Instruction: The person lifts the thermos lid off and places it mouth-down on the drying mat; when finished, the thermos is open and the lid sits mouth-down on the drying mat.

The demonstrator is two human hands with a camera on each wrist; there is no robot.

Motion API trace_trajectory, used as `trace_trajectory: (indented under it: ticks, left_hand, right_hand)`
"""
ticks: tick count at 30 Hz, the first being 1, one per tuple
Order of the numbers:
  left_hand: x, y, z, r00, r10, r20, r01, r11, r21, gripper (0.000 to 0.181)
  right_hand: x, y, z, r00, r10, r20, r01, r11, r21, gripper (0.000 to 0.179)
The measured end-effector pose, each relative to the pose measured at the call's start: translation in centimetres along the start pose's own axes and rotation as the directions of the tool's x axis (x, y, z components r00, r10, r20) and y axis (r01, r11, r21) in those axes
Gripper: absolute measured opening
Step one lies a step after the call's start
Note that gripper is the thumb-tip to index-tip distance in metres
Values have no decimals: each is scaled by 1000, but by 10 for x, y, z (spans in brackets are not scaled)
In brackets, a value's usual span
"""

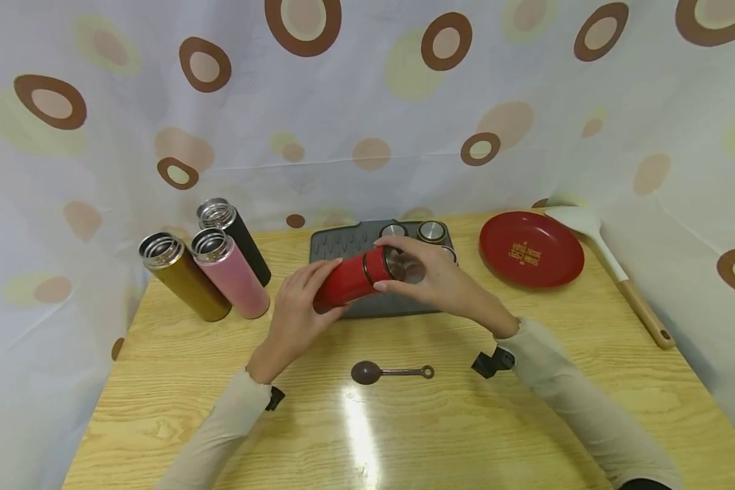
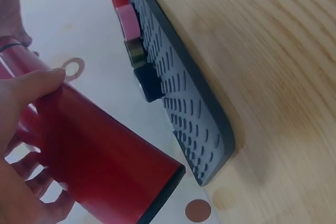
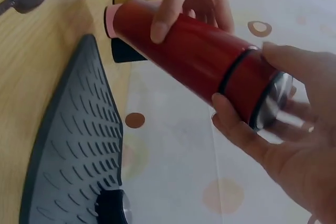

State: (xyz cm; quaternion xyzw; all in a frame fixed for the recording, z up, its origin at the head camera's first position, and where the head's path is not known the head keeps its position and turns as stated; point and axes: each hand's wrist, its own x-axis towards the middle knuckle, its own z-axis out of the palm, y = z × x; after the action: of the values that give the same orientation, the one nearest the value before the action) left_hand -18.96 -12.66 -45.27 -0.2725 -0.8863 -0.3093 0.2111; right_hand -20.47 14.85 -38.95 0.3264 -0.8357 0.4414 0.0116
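A red thermos [image 1: 345, 281] is held tilted above the grey ridged mat [image 1: 337, 243], its lidded end toward the right. My left hand [image 1: 298, 306] grips its body, thumb on the near side, as the left wrist view also shows. At the other end my right hand [image 1: 437, 275] pinches the red lid [image 3: 251, 88] with its silver top, fingers and thumb on opposite sides. A black band marks where lid and body meet. Behind the hands, bottle lids stand on the mat: a pink lid [image 2: 128, 22], a gold lid [image 2: 136, 52] and a black lid [image 2: 148, 82].
Lidless gold [image 1: 186, 279], pink [image 1: 233, 275] and black [image 1: 245, 241] thermoses stand at the left. A brown spoon [image 1: 367, 372] lies in front. Toward the right are a red plate [image 1: 551, 241] and a white spatula [image 1: 612, 262] with a wooden handle. A patterned cloth hangs behind.
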Motion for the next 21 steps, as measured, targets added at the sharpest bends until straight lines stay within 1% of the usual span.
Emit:
trace_trajectory:
  ticks: [1, 3, 6, 10, 15, 18, 21]
  left_hand:
    - [0, -1, -2, 1000, -2, -1, 2, 1000, 3, 79]
    - [2, -3, -5, 1000, 1, -7, -1, 1000, 7, 80]
    - [4, -5, -10, 1000, 10, -14, -10, 1000, 13, 79]
    - [3, -8, -12, 1000, 4, -4, -4, 1000, 6, 78]
    - [1, -11, -15, 999, 6, 35, -6, 1000, -5, 77]
    - [2, -13, -19, 998, 18, 62, -18, 1000, -8, 77]
    - [2, -15, -23, 995, 44, 90, -45, 999, 2, 79]
  right_hand:
    - [1, 1, -1, 999, -52, 14, 52, 998, -23, 66]
    - [3, 0, -4, 989, -138, 55, 140, 989, -45, 67]
    - [6, 0, -8, 969, -223, 104, 232, 969, -90, 67]
    - [9, -1, -8, 951, -269, 149, 290, 946, -144, 68]
    - [8, -1, -6, 936, -303, 181, 336, 921, -196, 70]
    - [6, -4, -7, 921, -334, 199, 377, 893, -247, 71]
    - [4, -7, -8, 908, -359, 215, 411, 863, -293, 73]
